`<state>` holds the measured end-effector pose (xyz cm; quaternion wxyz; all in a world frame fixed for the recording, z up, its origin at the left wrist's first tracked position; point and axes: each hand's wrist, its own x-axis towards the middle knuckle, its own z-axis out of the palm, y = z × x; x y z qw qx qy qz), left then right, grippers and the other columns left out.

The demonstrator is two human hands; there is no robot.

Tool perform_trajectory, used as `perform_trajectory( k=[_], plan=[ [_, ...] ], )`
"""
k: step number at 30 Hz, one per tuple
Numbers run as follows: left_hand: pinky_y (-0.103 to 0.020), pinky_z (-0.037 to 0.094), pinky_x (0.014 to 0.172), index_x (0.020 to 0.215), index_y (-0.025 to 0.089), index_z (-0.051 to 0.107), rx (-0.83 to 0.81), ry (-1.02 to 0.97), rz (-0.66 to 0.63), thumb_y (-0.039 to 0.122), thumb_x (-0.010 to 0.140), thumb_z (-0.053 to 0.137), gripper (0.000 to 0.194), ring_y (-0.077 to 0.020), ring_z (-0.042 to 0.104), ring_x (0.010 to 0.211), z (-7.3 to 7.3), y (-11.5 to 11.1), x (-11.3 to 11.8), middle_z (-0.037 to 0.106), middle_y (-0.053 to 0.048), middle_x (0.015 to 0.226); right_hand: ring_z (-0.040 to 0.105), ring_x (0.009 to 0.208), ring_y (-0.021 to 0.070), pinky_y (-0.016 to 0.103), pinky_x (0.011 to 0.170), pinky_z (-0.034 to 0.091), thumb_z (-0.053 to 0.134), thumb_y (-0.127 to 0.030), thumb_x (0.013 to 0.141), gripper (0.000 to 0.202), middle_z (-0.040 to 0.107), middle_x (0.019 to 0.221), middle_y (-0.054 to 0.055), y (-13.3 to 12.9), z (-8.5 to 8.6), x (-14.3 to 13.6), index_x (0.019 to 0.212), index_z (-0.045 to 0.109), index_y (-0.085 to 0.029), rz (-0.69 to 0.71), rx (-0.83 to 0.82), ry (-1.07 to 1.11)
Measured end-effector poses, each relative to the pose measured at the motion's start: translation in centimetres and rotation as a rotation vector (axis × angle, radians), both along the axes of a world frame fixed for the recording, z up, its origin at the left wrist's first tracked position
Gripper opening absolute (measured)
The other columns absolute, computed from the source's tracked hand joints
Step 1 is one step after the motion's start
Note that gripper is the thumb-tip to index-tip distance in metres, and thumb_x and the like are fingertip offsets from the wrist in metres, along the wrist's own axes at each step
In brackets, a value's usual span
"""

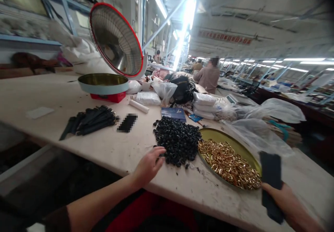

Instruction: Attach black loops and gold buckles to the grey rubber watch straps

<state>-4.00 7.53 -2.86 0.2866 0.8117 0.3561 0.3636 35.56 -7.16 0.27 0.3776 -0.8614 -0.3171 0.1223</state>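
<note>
My left hand (147,166) is at the near left edge of a heap of small black rings (180,138). Its thumb and fingers are bent but apart; a dark spot shows between them, and I cannot make out whether it is a ring. At the far right, my right hand (285,200) grips a wide, flat black strap (271,171), held nearly upright beside the tray. The oval gold-coloured tray (238,139) holds a pile of shiny gold metal clasps (227,162). Further left lies a bundle of black straps (91,120) with metal bits at their ends.
A round heater with a red rim (125,12) stands behind a round tin (104,87) on a red base (111,97). A blurred-out phone-like object (127,123), a white roll (139,106), a blue booklet (173,113) and plastic bags (271,110) lie around. Another person (208,75) is farther back.
</note>
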Motion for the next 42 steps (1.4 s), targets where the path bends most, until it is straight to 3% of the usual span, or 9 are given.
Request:
perform_trajectory(
  k=[4, 7, 10, 14, 16, 19, 22, 29, 42],
  plan=[
    [-0.036, 0.043, 0.093, 0.121, 0.017, 0.044, -0.387, -0.176, -0.206, 0.042, 0.079, 0.052, 0.049, -0.0218, 0.053, 0.107, 1.2, -2.6, 4.9, 0.054, -0.012, 0.119, 0.063, 0.061, 0.0199, 0.029, 0.054, 0.051, 0.053, -0.032, 0.066, 0.043, 0.066, 0.073, 0.005, 5.5, 0.1, -15.4, 0.105, 0.05, -0.014, 0.44, 0.077, 0.203],
    [-0.033, 0.046, 0.087, 0.11, 0.016, 0.049, -0.55, -0.347, -0.004, 0.042, 0.08, 0.049, 0.041, -0.0209, 0.057, 0.099, 1.3, -1.7, 5.7, 0.06, -0.012, 0.107, 0.061, 0.093, 0.0222, 0.031, 0.076, 0.05, 0.049, -0.027, 0.071, 0.057, 0.062, 0.105, 0.014, 8.5, -1.4, -25.3, 0.124, 0.037, -0.009, 0.651, 0.267, 0.26],
    [-0.031, 0.051, 0.072, 0.095, 0.014, 0.052, -0.586, -0.26, 0.164, 0.039, 0.083, 0.041, 0.03, -0.0178, 0.062, 0.08, 1.6, 1.4, 3.3, 0.064, -0.01, 0.093, 0.054, 0.106, 0.0235, 0.033, 0.083, 0.047, 0.053, -0.023, 0.071, 0.072, 0.053, 0.12, 0.015, 9.4, -2.6, -29.4, 0.135, 0.022, -0.011, 0.826, 0.246, 0.207],
    [-0.027, 0.05, 0.058, 0.098, 0.012, 0.046, -0.415, 0.123, 0.303, 0.033, 0.085, 0.035, 0.026, -0.0148, 0.062, 0.063, 1.6, 7.5, -0.8, 0.064, -0.007, 0.083, 0.059, 0.087, 0.0197, 0.033, 0.077, 0.048, 0.055, -0.024, 0.074, 0.051, 0.06, 0.104, 0.009, 8.8, -3.1, -26.9, 0.123, 0.043, -0.017, 0.989, 0.139, 0.055],
    [-0.031, 0.049, 0.065, 0.097, 0.01, 0.048, -0.359, 0.217, 0.36, 0.031, 0.082, 0.043, 0.026, -0.0187, 0.063, 0.07, 0.8, 10.3, -2.0, 0.063, -0.009, 0.083, 0.058, 0.074, 0.0168, 0.03, 0.069, 0.047, 0.046, -0.024, 0.081, 0.027, 0.06, 0.09, 0.007, 8.6, -3.6, -23.9, 0.106, 0.055, -0.017, 0.891, 0.122, -0.066],
    [-0.036, 0.04, 0.087, 0.102, 0.01, 0.05, -0.228, 0.331, 0.434, 0.031, 0.073, 0.057, 0.037, -0.0271, 0.053, 0.102, -0.6, 12.8, -2.9, 0.058, -0.016, 0.105, 0.057, 0.071, 0.0184, 0.032, 0.067, 0.046, 0.042, -0.029, 0.085, 0.021, 0.057, 0.083, 0.007, 8.5, -4.9, -19.4, 0.092, 0.056, -0.016, 0.65, 0.091, -0.293],
    [-0.034, 0.034, 0.094, 0.104, 0.011, 0.052, -0.119, 0.44, 0.481, 0.029, 0.073, 0.058, 0.036, -0.0258, 0.047, 0.11, -1.6, 13.3, -3.4, 0.055, -0.015, 0.111, 0.057, 0.078, 0.023, 0.036, 0.068, 0.046, 0.045, -0.035, 0.083, 0.025, 0.057, 0.087, 0.009, 8.8, -6.9, -16.4, 0.098, 0.055, -0.017, 0.593, 0.01, -0.483],
    [-0.028, 0.042, 0.077, 0.079, 0.015, 0.06, -0.067, 0.628, 0.575, 0.035, 0.077, 0.053, 0.021, -0.02, 0.057, 0.084, -1.9, 13.7, -4.8, 0.061, -0.008, 0.084, 0.06, 0.074, 0.0234, 0.036, 0.065, 0.048, 0.04, -0.032, 0.085, 0.026, 0.061, 0.086, 0.011, 9.9, -10.3, -15.2, 0.098, 0.055, -0.015, 0.745, 0.034, -0.672],
    [-0.031, 0.043, 0.079, 0.085, 0.015, 0.063, -0.216, 0.698, 0.616, 0.039, 0.077, 0.056, 0.027, -0.0216, 0.058, 0.091, -1.3, 14.8, -3.6, 0.062, -0.01, 0.096, 0.062, 0.082, 0.0237, 0.036, 0.072, 0.049, 0.028, -0.04, 0.09, 0.036, 0.063, 0.093, 0.013, 7.9, -8.6, -16.3, 0.1, 0.053, -0.015, 0.724, 0.27, -0.672]
  ],
)
